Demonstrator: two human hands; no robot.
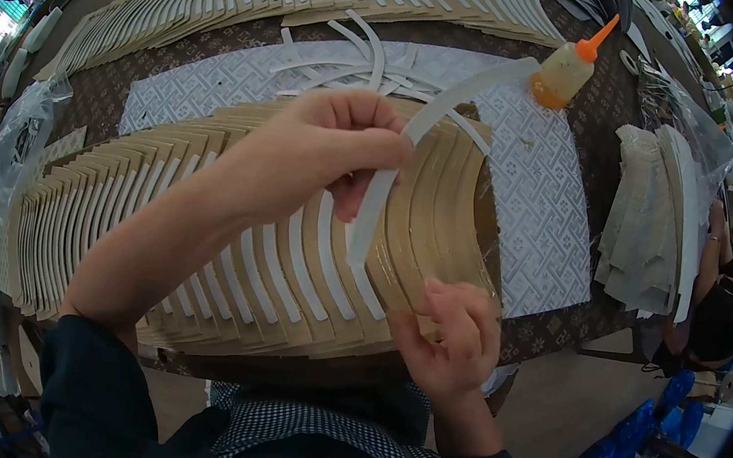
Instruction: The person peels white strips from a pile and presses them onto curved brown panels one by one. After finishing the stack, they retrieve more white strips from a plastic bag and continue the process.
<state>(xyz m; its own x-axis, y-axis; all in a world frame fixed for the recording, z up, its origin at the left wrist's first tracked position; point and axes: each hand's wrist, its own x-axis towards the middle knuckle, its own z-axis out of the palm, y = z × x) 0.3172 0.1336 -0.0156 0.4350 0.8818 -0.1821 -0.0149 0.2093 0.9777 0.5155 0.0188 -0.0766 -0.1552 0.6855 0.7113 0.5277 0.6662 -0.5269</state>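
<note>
My left hand (340, 148) pinches a curved white strip (451, 98) between thumb and fingers, held above a row of overlapping tan curved pieces (425, 200). The strip's upper end reaches toward the glue bottle, its lower end hangs over the tan pieces. Many of those pieces to the left carry a similar white strip along them; the ones at the right end are bare and look shiny in places. Near the front right edge of the row is my right hand (454, 336), fingers loosely bent and apart, with nothing visible in it.
A glue bottle (564, 70) with an orange nozzle stands at the back right. Loose white strips (373, 60) lie heaped on patterned white paper (542, 214). Another row of tan pieces (164, 16) curves behind. Stacked pieces (642, 217) lie right, near another person (722, 314).
</note>
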